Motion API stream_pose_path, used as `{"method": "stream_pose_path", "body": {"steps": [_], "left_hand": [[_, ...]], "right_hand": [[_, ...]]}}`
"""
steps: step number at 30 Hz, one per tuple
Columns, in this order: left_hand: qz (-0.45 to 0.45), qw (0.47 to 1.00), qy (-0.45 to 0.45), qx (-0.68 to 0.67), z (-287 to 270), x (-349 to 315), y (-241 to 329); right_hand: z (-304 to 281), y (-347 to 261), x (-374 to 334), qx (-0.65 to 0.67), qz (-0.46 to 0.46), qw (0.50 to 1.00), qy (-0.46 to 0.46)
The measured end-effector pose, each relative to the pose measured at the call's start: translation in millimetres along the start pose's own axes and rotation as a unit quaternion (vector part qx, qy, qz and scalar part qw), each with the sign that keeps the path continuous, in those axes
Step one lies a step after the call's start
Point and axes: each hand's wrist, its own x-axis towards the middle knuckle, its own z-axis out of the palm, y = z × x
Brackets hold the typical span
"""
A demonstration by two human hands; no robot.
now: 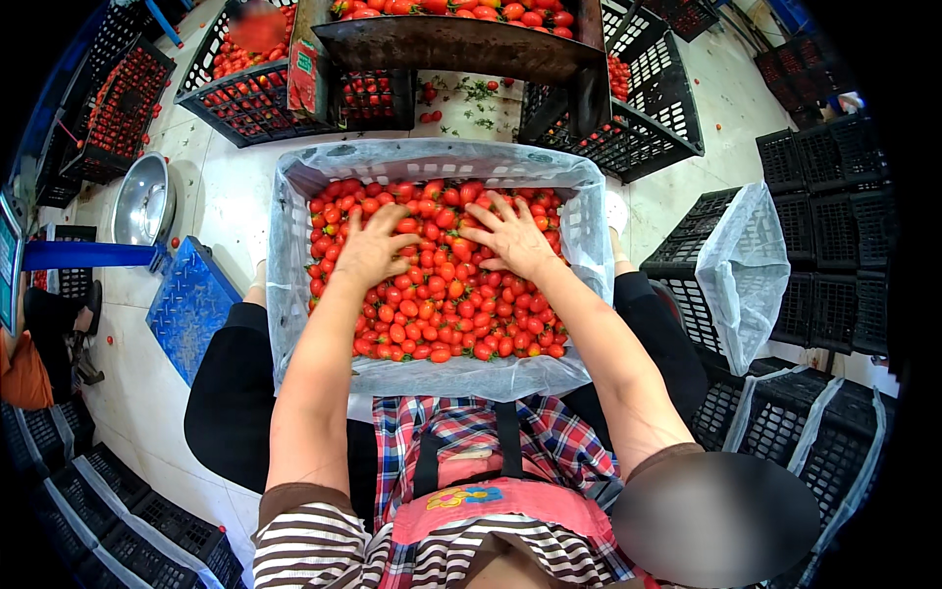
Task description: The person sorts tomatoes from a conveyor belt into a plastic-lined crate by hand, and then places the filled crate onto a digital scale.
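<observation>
Small oval red cherry tomatoes (442,314) fill a crate (442,157) lined with thin white sheeting, which stands between my knees. On the left part of the heap lies my left hand (373,245), its fingers spread over the tomatoes. My right hand (515,236) rests on the upper right part, also with fingers apart, pressing lightly into the fruit. Neither hand is closed around a tomato. Some fingertips sink among the tomatoes and are partly hidden.
Ahead is a metal chute (461,49) with tomatoes above it, flanked by black crates (265,98). A steel bowl (145,201) and a blue platform (191,304) are at left. A lined crate (746,275) stands at right, near stacked crates (824,226).
</observation>
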Motion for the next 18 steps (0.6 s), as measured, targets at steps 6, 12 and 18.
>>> {"method": "stream_pose_path", "body": {"steps": [6,12,18], "left_hand": [[-0.112,0.994,0.013,0.000,2.3,-66.8,-32.3],[-0.165,0.978,-0.014,0.129,-36.6,-78.9,23.0],[-0.067,0.994,-0.077,-0.049,37.2,-78.6,79.7]], "right_hand": [[-5.5,11.7,-44.7,-0.028,0.096,0.995,0.025],[-6.6,-20.9,-100.5,-0.084,0.112,0.990,0.026],[-22.6,-102.3,-108.7,0.149,0.135,0.970,-0.137]]}}
